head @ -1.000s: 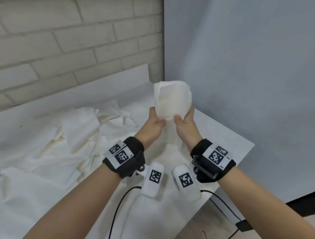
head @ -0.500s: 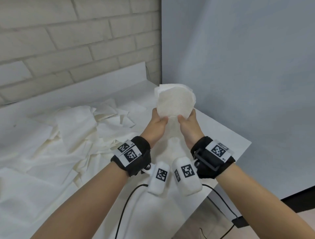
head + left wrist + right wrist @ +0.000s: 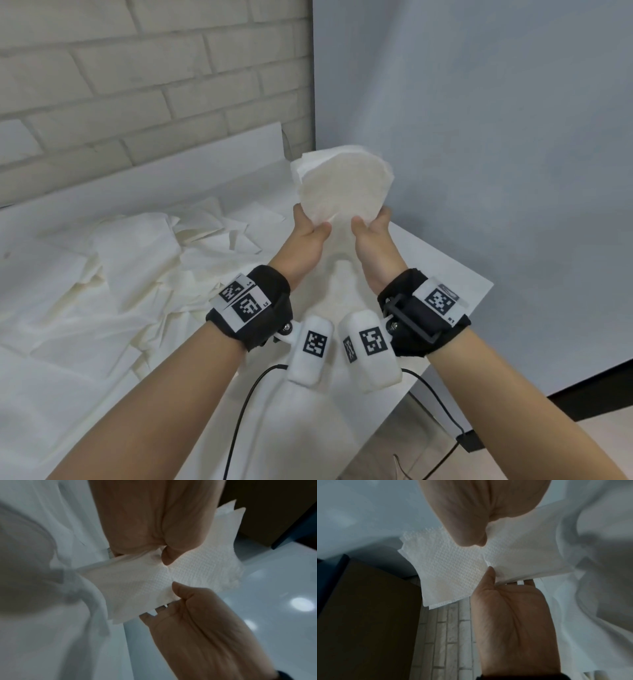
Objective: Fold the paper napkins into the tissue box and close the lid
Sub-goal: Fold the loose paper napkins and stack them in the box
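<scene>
Raised slightly since earlier: napkin (image 3: 342, 190), upright above the worktop (image 3: 442, 270), pinched at its lower edge by left hand (image 3: 303, 245) and right hand (image 3: 375, 245) equally; tissue box unseen.

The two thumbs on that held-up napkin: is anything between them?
Only napkin. The left hand and right hand each pinch its lower edge, and the head view shows bare embossed paper between the thumbs.

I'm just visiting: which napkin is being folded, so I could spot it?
Start at the white table in the wall corner. Above its far end, both hands, left and right, pinch one napkin upright in the air; the others lie loose on the table.
</scene>
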### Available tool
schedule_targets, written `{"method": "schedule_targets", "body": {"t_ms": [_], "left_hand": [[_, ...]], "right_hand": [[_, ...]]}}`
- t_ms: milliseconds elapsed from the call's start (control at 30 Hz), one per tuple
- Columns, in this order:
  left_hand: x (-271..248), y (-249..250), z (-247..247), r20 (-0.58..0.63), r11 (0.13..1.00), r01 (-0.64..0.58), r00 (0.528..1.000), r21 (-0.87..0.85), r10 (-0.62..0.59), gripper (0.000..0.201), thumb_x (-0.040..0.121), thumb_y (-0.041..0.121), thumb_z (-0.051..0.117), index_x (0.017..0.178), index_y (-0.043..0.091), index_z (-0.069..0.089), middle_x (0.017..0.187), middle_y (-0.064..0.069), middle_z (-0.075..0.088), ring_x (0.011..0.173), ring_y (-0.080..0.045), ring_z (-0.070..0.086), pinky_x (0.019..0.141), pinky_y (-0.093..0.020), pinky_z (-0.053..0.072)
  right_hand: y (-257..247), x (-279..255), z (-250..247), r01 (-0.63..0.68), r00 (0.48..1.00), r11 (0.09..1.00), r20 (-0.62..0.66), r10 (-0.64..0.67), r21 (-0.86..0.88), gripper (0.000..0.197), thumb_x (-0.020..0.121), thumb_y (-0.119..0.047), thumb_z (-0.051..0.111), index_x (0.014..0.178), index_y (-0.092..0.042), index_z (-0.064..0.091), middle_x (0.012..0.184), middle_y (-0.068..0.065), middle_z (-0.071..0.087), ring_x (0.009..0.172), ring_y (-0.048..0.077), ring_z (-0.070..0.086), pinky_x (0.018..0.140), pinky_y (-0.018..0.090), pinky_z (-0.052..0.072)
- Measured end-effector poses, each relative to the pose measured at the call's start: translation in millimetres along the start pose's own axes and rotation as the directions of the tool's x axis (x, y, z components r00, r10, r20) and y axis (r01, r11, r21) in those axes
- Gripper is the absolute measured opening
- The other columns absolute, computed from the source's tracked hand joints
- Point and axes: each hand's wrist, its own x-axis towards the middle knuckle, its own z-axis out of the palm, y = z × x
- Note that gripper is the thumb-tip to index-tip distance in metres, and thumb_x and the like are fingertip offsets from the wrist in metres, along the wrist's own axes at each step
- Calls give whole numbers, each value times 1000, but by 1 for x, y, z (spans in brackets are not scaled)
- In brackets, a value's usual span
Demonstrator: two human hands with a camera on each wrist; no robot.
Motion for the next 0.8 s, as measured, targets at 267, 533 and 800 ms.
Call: {"method": "schedule_targets", "body": {"t_ms": [267, 533, 800], "left_hand": [[-2, -3, 3, 10, 1000, 12, 1000, 7, -12, 44, 102, 11, 35, 141, 17, 15, 130, 6, 39, 117, -9, 41, 92, -21, 35], [-9, -10, 6, -5, 999, 31, 1000, -40, -31, 29, 103, 16, 33, 128, 23, 19, 130, 3, 42, 115, -11, 43, 88, -20, 36], [-9, -10, 8, 22, 997, -3, 1000, -78, 4, 32, 102, 22, 38, 128, 20, 19, 135, -3, 43, 119, -14, 48, 101, -29, 41]], "right_hand": [[3, 1, -2, -22, 999, 996, 33, 25, -90, 22, 100, -14, 29, 121, -14, 25, 104, -4, 45, 91, 10, 47, 85, 27, 38], [12, -4, -4, -13, 1000, 990, 11, 15, -139, 20, 100, -12, 30, 118, -14, 24, 109, 1, 44, 97, 14, 49, 77, 22, 40], [14, 0, -9, 97, 995, 984, -18, -100, -151, 40, 94, -9, 49, 129, -13, 31, 100, -14, 50, 94, 5, 52, 83, 21, 40]]}}
